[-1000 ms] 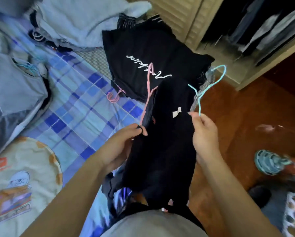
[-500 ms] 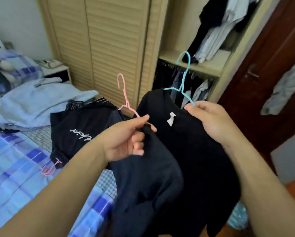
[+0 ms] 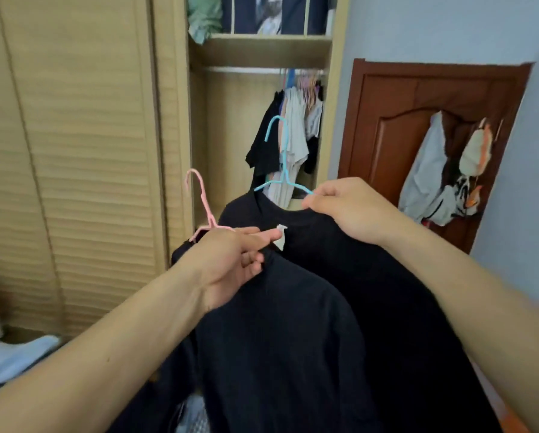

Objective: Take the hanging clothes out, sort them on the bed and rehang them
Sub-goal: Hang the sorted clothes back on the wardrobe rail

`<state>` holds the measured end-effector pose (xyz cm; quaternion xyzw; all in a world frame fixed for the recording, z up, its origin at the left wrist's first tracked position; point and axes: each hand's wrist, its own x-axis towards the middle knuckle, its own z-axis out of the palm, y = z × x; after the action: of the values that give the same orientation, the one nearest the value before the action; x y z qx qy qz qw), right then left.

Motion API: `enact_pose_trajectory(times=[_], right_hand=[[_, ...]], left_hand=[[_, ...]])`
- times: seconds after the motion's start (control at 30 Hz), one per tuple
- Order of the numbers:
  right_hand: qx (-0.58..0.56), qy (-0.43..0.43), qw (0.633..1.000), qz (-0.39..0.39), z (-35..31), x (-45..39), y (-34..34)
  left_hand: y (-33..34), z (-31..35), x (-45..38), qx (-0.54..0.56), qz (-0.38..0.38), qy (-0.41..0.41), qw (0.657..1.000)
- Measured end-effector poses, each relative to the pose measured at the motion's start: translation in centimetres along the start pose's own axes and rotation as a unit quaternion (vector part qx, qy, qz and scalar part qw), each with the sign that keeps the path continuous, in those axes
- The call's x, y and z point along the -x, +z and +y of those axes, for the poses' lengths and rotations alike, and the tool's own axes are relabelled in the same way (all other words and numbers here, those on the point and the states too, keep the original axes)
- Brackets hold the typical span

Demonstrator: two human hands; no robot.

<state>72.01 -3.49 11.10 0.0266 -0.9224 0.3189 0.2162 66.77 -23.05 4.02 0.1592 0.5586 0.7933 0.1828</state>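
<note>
Some clothes (image 3: 293, 142) already hang in the closet, and two dark shirts are left to hang. The left hand (image 3: 230, 264) grips the pink hanger (image 3: 203, 201) just above it. The right hand (image 3: 349, 207) pinches the blue hanger (image 3: 282, 164), whose hook rises above it. More clothes may wait behind.

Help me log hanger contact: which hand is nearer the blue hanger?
Right. The right hand pinches the blue hanger; the left hand is lower-left, gripping the pink hanger.
</note>
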Motion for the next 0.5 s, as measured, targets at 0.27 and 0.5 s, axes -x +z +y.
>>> enact_pose_trajectory(times=[0.27, 0.5], right_hand=[[0.02, -0.016, 0.999, 0.036, 1.0, -16.1, 1.7], [-0.025, -0.053, 0.997, 0.045, 5.2, -27.3, 6.5]], left_hand=[[-1.0, 6.6, -16.8, -0.047, -0.054, 0.053, 0.996], [-1.6, 8.2, -30.2, -0.054, -0.041, 0.086, 0.994]])
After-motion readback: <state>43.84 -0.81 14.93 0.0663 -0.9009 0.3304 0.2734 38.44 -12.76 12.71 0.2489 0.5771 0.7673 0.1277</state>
